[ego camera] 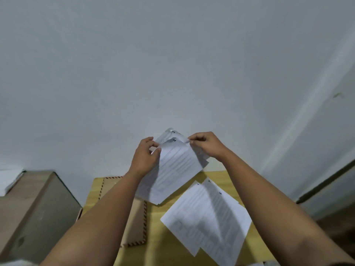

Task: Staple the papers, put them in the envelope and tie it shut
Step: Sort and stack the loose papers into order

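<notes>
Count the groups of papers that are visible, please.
2. One bundle is held up by both hands, left and right. One pile lies on the table. Single sheets cannot be counted; more may be hidden.

A sheaf of printed white paper sheets (172, 169) is held up above the far part of the yellow wooden worktop (165, 244), between the left hand (146, 156) and the right hand (205, 144). Loose printed white sheets (207, 221) are spread on the worktop's right half. A brown paper envelope with a striped border (137, 223) lies to their left, partly hidden under the left forearm. A grey-beige cabinet (38, 212) stands left of the worktop.
</notes>
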`<action>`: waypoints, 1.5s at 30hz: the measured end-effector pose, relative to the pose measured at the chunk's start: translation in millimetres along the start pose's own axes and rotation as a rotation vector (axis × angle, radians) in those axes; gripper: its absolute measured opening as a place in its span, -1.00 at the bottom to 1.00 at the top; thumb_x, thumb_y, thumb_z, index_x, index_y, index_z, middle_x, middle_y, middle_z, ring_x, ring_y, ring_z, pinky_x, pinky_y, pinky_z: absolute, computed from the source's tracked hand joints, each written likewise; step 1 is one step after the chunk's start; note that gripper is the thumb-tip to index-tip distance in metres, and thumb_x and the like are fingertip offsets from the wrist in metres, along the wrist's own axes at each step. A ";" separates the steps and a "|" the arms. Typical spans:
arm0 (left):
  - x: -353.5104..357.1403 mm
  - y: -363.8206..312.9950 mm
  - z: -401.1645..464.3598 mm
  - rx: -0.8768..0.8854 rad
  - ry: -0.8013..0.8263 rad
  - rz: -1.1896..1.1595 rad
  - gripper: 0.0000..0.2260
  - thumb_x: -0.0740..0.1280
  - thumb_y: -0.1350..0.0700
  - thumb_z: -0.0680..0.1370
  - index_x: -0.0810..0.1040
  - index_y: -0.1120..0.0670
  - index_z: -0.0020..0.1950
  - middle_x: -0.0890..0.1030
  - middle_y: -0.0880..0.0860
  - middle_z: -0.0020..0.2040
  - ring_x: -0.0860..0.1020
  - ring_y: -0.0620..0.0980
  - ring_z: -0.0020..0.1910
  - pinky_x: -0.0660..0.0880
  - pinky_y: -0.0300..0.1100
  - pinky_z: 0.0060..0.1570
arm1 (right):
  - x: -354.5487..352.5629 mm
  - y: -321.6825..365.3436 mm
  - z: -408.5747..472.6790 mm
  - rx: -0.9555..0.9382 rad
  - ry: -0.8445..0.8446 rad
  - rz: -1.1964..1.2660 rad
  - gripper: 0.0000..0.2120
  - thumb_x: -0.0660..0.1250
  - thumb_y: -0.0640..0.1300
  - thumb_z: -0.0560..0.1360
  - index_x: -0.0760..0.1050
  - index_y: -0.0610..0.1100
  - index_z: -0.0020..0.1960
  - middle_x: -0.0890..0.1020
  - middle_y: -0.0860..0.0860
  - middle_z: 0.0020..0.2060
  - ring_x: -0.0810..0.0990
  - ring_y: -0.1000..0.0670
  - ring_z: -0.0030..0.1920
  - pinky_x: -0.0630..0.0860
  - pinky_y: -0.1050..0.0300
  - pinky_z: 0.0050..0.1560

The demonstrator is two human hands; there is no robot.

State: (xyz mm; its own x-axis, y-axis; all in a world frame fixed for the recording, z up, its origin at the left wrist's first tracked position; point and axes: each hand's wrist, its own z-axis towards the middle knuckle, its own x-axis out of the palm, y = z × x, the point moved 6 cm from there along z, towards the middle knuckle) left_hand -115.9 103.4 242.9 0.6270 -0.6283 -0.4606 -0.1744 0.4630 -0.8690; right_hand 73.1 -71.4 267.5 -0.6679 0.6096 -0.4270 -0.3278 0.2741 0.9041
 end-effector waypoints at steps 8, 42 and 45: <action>-16.9 -13.9 7.8 0.016 0.030 -0.041 -0.90 0.36 0.11 0.61 0.61 -0.02 -0.09 0.64 -0.15 -0.12 0.56 -0.13 -0.23 0.43 -0.17 -0.08 | 7.0 26.6 -14.5 0.048 0.026 0.046 -0.81 0.33 -0.26 0.58 0.72 -0.09 -0.04 0.74 0.11 -0.11 0.66 0.20 -0.12 0.47 0.30 -0.03; 156.9 27.3 38.2 -0.248 0.306 0.217 -0.84 0.31 0.22 0.57 0.61 0.00 -0.12 0.68 0.07 -0.18 0.56 0.00 -0.25 0.50 -0.08 -0.12 | -81.8 -239.6 -17.3 0.642 0.371 -0.268 -0.71 0.51 -0.21 0.43 0.62 -0.07 0.13 0.75 -0.07 -0.07 0.72 0.05 -0.19 0.49 0.15 -0.20; 162.5 57.7 34.7 -0.344 0.285 0.295 -0.86 0.31 0.20 0.57 0.60 0.00 -0.14 0.67 -0.06 -0.27 0.59 0.05 -0.24 0.51 -0.07 -0.14 | -79.9 -295.2 -17.3 0.713 0.360 -0.288 -0.81 0.46 -0.27 0.45 0.60 -0.16 0.06 0.68 -0.08 -0.13 0.64 0.02 -0.24 0.39 0.17 -0.33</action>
State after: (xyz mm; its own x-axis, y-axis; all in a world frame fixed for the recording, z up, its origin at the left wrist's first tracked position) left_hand 2.2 49.7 124.3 0.2905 -0.6696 -0.6836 -0.5812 0.4440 -0.6819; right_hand 211.7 -213.9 34.4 -0.8344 0.2030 -0.5125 -0.0992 0.8593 0.5018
